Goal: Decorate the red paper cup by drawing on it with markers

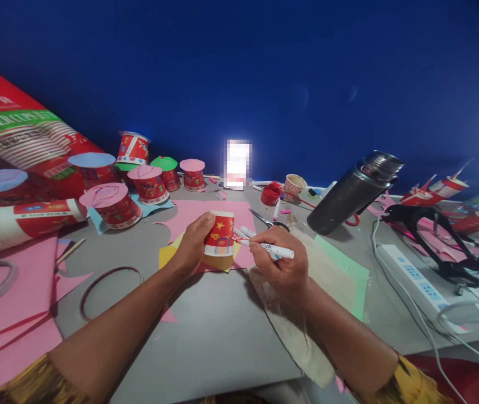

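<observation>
Gripped a red paper cup (221,235) in the left hand (195,242), above the middle of the table (205,325), over yellow paper (166,256) and a pink sheet (192,210). Closed the right hand (283,262) on a white marker (280,251), pen-fashion, with its tip at the cup's side; could not tell touching from just apart there. Had a pale cloth (287,322) below the right forearm, reaching to the table's near edge, and scissors (261,217) just beyond the right hand. Saw a dark flask (346,196) toward the far edge, on the right, and paper-topped cups (154,185) toward the far edge, on the left.
</observation>
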Tool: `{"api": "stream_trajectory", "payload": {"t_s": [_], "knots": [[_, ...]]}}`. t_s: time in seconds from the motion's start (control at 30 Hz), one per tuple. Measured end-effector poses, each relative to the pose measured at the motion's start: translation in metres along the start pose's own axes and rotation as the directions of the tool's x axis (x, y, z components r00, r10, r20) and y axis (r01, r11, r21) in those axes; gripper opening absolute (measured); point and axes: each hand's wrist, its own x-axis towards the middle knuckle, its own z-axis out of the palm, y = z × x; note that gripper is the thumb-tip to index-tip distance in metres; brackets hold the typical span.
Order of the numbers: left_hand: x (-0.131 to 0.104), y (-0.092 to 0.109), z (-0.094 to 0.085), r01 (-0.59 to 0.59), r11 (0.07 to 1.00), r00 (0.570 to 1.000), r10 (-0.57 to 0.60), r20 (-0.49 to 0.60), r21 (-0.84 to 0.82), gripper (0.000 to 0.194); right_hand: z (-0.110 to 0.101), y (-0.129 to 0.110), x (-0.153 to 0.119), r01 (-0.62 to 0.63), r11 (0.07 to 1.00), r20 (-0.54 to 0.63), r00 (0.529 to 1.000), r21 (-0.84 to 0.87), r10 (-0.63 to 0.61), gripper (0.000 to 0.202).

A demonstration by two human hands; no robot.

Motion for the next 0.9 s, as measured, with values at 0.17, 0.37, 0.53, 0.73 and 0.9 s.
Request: {"api": "stream_trajectory", "payload": {"t_s": [0.17,0.37,0.53,0.73,0.9], "knots": [[-0.0005,0.0015,0.0011,0.002,1.000,1.000,-0.002,0.005,-0.004,0.058,0.0014,0.0014,-0.0019,-0.015,1.000,0.022,1.000,-0.008,0.015,0.017],[-0.0024,0.0031,0.0022,0.002,1.000,0.999,-0.003,0.032,0.025,0.062,0.0034,-0.0021,-0.0007,-0.007,1.000,0.034,0.999,0.017,0.006,0.017],[-0.0036,0.0053,0.0042,-0.001,1.000,1.000,0.000,0.027,0.019,0.062,0.0029,-0.0025,0.0002,0.016,0.999,0.001,1.000,0.041,-0.016,0.015],[-0.0048,0.0061,0.0040,0.001,0.999,0.999,-0.003,0.055,0.032,0.061,0.0033,-0.0033,0.0014,0.053,0.998,0.021,0.998,0.031,-0.053,0.013],[-0.0062,0.0057,0.0031,-0.004,0.997,0.999,0.000,0.053,0.073,0.062,0.0031,-0.0038,0.0007,0.069,0.997,0.038,0.997,0.033,-0.071,0.014]]}}
